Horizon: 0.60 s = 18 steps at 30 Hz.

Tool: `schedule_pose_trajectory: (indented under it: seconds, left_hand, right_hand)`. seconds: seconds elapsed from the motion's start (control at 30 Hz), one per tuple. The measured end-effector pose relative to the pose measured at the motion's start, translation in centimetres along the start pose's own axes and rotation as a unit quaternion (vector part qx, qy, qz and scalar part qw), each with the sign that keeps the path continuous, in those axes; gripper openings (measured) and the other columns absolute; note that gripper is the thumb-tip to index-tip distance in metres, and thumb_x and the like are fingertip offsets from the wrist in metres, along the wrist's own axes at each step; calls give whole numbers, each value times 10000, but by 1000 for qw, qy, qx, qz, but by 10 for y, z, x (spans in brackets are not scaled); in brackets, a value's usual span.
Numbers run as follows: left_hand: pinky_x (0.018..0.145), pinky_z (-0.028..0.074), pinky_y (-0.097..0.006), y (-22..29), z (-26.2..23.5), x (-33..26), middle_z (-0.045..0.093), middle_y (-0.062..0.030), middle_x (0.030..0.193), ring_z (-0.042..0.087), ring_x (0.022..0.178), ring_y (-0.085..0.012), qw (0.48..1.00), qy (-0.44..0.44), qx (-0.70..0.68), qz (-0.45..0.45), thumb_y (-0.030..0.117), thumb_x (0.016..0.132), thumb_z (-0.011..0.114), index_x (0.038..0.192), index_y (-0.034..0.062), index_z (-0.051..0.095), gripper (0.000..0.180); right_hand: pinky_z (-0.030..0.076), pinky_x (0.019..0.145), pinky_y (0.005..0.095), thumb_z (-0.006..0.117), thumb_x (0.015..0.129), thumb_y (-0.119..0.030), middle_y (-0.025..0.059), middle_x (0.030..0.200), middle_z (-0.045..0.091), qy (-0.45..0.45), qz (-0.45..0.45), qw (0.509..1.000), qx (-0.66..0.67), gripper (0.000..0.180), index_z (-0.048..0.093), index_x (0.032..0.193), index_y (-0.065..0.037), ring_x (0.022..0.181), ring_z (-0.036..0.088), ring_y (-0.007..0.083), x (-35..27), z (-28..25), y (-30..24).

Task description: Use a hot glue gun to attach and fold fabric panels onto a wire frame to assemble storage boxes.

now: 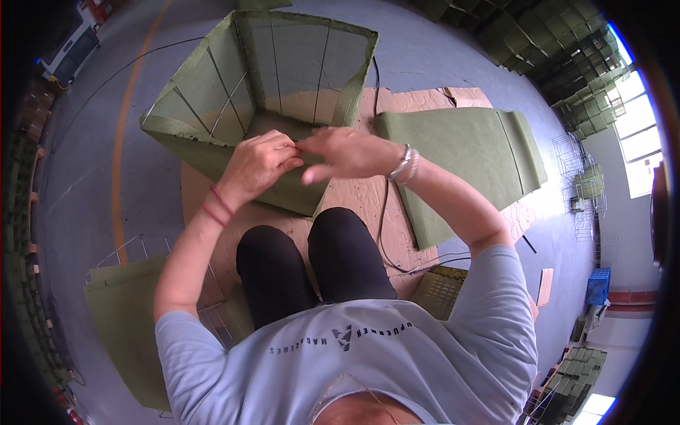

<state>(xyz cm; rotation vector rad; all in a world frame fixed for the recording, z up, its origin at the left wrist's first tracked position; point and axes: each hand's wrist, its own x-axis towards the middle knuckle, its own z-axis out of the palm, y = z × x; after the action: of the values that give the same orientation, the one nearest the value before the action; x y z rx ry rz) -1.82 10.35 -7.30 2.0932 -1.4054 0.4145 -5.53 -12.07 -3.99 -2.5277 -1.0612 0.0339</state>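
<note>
A wire-frame box covered in olive-green fabric (212, 92) lies on its side in front of my knees, its open mouth facing me. My left hand (258, 164) and my right hand (347, 152) meet at the box's near edge, fingertips pinched together on the fabric rim. The left wrist carries red thread bands, the right a silver bracelet. What lies between the fingertips is too small to tell.
A flat stack of green fabric pieces (460, 156) lies on cardboard (361, 198) to my right, with a black cable (382, 219) running past it. A bare wire frame with green fabric (127, 312) sits at my lower left. Stacked green boxes (559, 49) fill the far right.
</note>
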Motion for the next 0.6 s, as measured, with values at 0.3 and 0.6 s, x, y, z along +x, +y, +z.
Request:
schedule_pose_trajectory:
  seconds: [0.3,0.6]
  left_hand:
    - [815,499,-386,72,70,9,569,-94,836,589,841,-277,983,144,108,-45,161,788,752,939,-7,628,258]
    - [758,502,-427,65,14,-44,526,-110,740,564,718,-301,993,69,65,-68,45,816,699,750,11,546,170]
  right_hand:
    - [448,1074,402,737,766,-146,94,1091,659,177,-58,979,-80,337,647,1055,1,1166,578,270,-46,1,22]
    - [484,646,418,694,835,-214,127,724,563,50,-201,977,53,227,584,815,-16,716,600,313,9,20,7]
